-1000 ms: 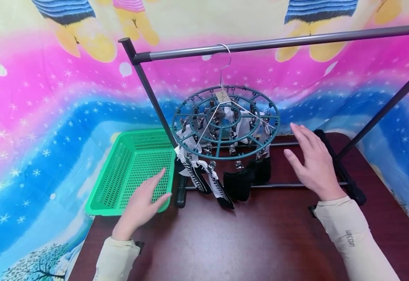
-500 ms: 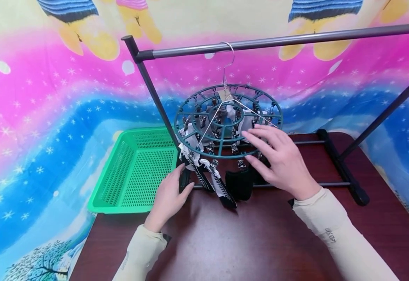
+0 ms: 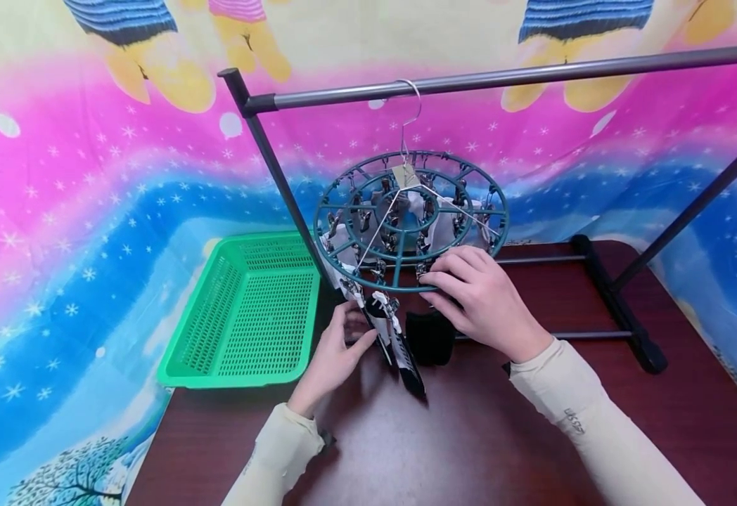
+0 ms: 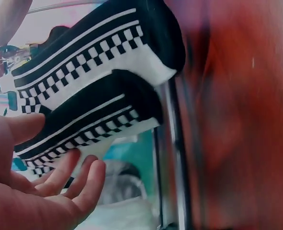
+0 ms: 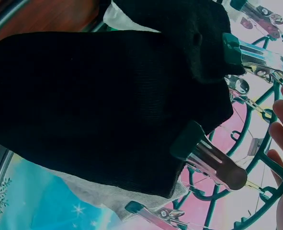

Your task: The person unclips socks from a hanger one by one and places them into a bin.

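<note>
A round green sock hanger with metal clips hangs from the rack's bar, and socks dangle below it. My right hand holds its front rim, fingers above and thumb below. A black sock hangs beneath that hand; in the right wrist view, clips grip black socks. My left hand reaches around the black-and-white socks at the hanger's left. In the left wrist view, two checkered socks hang side by side; my left thumb touches the lower one, while loosely bent fingers lie beneath it.
A green plastic basket stands left of the rack. The metal clothes rack stands on the dark wooden table, its right foot near the table's far right. A printed cloth covers the walls behind.
Both hands have come inward to the hanger: the right moved left onto the front rim, the left moved right to the checkered socks. Those socks have turned and shifted slightly.
</note>
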The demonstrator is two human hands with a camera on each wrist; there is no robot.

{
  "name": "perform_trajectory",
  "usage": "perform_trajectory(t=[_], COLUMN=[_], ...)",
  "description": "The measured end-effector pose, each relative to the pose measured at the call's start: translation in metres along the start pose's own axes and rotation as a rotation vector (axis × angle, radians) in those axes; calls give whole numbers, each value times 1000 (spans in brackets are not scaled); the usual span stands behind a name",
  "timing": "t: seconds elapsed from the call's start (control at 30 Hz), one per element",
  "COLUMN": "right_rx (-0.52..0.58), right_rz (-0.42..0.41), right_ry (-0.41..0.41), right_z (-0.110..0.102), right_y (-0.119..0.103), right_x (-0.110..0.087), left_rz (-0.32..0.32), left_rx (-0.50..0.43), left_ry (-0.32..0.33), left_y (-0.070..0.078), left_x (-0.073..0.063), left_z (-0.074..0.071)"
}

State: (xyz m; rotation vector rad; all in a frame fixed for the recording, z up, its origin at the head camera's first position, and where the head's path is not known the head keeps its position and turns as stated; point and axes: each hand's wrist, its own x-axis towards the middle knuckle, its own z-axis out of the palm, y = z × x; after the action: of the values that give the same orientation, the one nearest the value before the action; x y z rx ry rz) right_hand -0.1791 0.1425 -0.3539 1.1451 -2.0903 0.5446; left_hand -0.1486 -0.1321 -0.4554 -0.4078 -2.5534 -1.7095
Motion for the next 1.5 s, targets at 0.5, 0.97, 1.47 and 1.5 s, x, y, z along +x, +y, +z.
perform_trajectory(t=[0.5,0.97,1.47,1.5], right_rx=[28,49,58,59], right_rz=[16,31,77,75], right_ry=[-7,8,-9,-5], right_z=[-4,-6,-8,-8], right_y=[3,7,10,10], right_x=[-4,-8,-13,-13], left_rz=[-139,-137,6,45], left_rx=[-95,-10,-298,-331], left_ry=[-19,-18,0,13], left_y=[-19,-20,-17,-16], left_x=[18,14,-10,-11], left_z=[5,2,-9,-9])
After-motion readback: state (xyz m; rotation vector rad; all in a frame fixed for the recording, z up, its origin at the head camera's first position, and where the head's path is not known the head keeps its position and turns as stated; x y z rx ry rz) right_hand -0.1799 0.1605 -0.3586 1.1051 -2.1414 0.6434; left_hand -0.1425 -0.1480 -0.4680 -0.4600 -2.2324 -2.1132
